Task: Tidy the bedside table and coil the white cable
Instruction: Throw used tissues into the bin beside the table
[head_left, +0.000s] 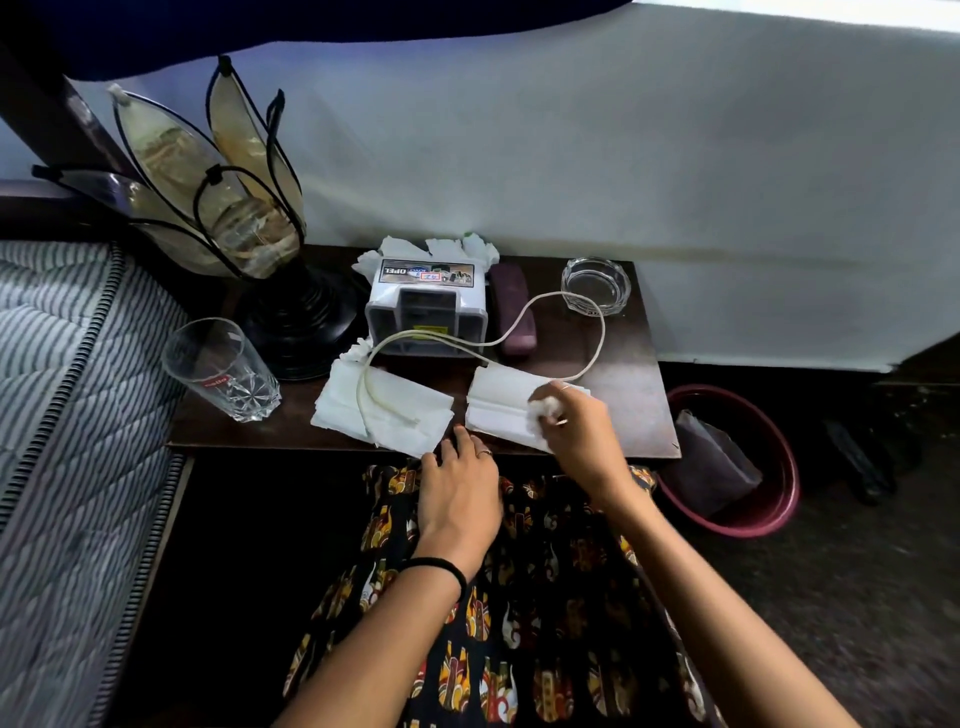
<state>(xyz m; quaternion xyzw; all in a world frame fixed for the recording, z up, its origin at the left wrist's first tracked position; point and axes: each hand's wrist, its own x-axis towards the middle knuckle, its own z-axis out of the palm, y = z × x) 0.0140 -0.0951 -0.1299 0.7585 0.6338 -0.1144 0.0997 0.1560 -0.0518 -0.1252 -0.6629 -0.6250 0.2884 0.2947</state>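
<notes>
Right hand (571, 421) is pinched shut on a crumpled tissue wad (543, 408), pressing over a folded tissue stack (498, 405) on the bedside table (639, 395). Left hand (460, 488) lies flat and loose at the table's near edge, gripping nothing. The white cable (592, 322) loops up from beside that grip, past the glass ashtray (596, 283), which looks bare inside. Far left of the grip, a drinking glass (223, 369) stands upright, nothing visible in it. Right and below, a red basin (779, 499) holds a dark bag (711, 467).

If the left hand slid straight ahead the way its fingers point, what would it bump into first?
Probably the left stack of tissues. The left hand lies flat at the table's front edge, fingers pointing away and slightly left, almost touching that stack's near corner. The white cable lies across it.
</notes>
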